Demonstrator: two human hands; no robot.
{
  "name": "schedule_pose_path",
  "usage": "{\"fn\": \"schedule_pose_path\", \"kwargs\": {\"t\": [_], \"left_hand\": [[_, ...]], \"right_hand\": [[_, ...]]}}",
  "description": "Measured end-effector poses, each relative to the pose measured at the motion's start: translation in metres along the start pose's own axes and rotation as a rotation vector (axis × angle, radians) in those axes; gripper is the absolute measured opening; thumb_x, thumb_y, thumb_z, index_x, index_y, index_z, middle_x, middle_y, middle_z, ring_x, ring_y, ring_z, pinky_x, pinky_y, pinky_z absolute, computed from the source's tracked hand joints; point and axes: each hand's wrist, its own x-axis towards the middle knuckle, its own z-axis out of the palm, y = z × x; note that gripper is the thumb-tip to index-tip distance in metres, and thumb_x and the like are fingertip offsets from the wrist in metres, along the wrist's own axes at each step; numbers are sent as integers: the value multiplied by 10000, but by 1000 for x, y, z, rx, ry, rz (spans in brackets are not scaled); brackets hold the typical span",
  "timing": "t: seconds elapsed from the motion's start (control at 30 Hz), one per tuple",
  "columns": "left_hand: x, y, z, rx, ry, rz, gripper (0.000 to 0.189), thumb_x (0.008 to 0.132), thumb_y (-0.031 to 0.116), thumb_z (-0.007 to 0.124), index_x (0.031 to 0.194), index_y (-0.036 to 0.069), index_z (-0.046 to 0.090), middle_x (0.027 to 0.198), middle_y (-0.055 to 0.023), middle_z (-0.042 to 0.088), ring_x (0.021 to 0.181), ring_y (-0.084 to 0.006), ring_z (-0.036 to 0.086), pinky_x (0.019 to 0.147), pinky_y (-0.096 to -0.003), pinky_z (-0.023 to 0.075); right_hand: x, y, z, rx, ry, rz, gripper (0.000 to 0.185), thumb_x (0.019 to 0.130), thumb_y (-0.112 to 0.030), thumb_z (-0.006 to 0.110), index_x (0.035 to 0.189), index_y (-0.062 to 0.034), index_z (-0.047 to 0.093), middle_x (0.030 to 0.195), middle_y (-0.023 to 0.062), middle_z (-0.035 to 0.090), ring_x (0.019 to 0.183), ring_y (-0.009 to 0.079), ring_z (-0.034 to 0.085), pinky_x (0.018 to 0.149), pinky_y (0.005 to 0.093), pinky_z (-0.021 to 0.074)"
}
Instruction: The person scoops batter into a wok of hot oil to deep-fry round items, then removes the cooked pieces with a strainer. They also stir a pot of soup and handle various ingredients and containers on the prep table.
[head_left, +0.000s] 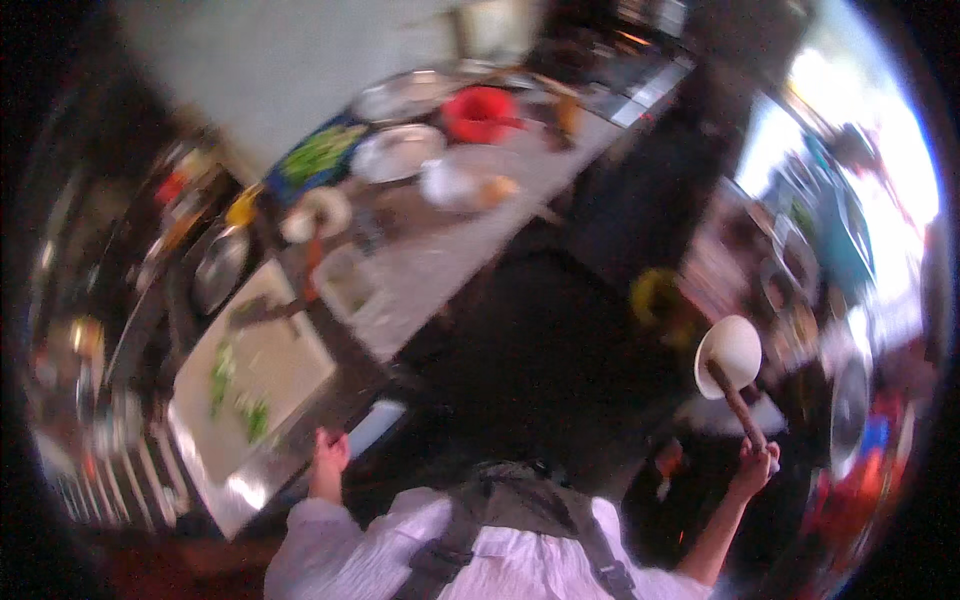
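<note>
At the right, my right hand (759, 461) grips the brown handle of a small white pan (733, 352). The pan is held up, away from the counter on the left. My left hand (330, 448) is near the front edge of a steel worktop, with its fingers curled. A pale, flat, rectangular thing (377, 427) extends beside it; blur hides whether the hand holds it. On the worktop, left of that hand, lies a cutting board (289, 367) bearing chopped green vegetables (255, 416). A dark-bladed knife (259, 313) appears to lie near the board's far end.
Along the counter (457, 240) stand a red bowl (480, 112), several pale bowls (401, 152), a blue tray (281, 184) of greens and a clear container (346, 281). Dishes and a teal basin (851, 232) crowd the right side. A yellow round object (652, 296) is lower down. Motion blurs much detail.
</note>
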Motion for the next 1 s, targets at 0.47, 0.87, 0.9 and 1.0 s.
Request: {"fn": "schedule_pose_path", "kwargs": {"t": [0.47, 0.87, 0.9, 1.0], "left_hand": [[-57, 18, -10, -375, -343, -72, 497, 793, 397, 534, 1161, 83, 422, 1160, -121, 457, 1066, -306, 418, 904, -464, 338], [-58, 37, 5, -452, 25, 49, 498, 775, 405, 544, 1164, 116, 431, 1042, -96, 500, 956, -275, 456, 807, -407, 371], [-55, 37, 6, -460, 40, 44, 497, 774, 406, 544, 1162, 116, 431, 1039, -95, 501, 953, -274, 457, 805, -405, 372], [-48, 38, 7, -477, 84, 23, 495, 772, 411, 544, 1154, 117, 434, 1030, -93, 503, 944, -270, 459, 798, -400, 374]], "right_hand": [[-114, 203, 721, -31, -1014, 571, 108, 761, -57, 498, 861, -41, 461, 825, 86, 529, 728, 254, 594, 656, 310, 501], [-407, 368, 1058, -479, -1979, -1277, 289, 700, -57, 533, 960, -125, 430, 940, 159, 451, 788, 333, 545, 655, 424, 450], [-425, 380, 1069, -506, -1977, -1321, 286, 705, -56, 524, 966, -129, 430, 952, 170, 443, 788, 339, 544, 656, 425, 452], [-470, 414, 1090, -524, -1992, -1369, 264, 725, -48, 492, 968, -132, 431, 973, 194, 426, 768, 353, 547, 648, 428, 455]]}}
